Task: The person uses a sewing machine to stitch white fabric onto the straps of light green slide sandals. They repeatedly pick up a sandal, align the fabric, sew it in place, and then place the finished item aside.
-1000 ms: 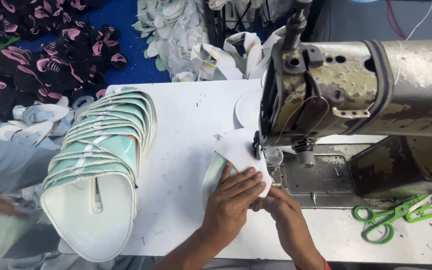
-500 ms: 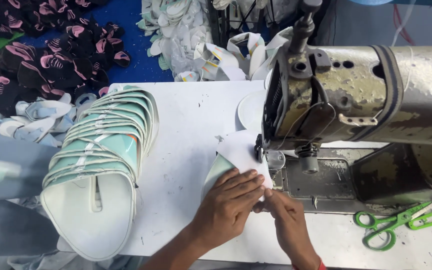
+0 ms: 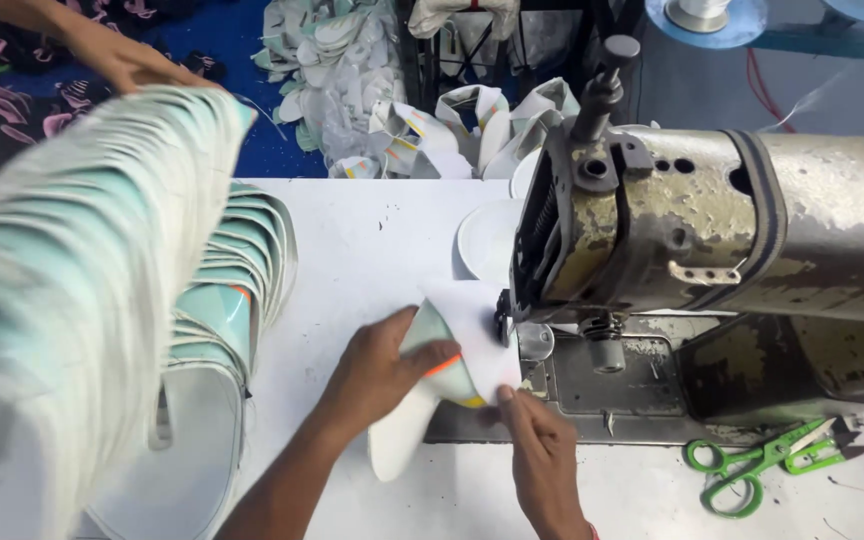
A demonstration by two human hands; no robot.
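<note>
Bench [image 3: 382,230]: white, with small dark specks; sewing machine [image 3: 712,230]: worn cream-olive paint, mottled with dark chips, with a dark band around its body. Cut piece [image 3: 452,370] under the hands: white and pale mint with an orange and yellow edge; stacked pieces [image 3: 242,270] at left: mint green and white, with a bit of orange. Scissors [image 3: 752,465]: bright green handles; floor cloth [image 3: 252,110] beyond the bench: deep blue, and dark pieces [image 3: 12,100] on it carry pink markings.
</note>
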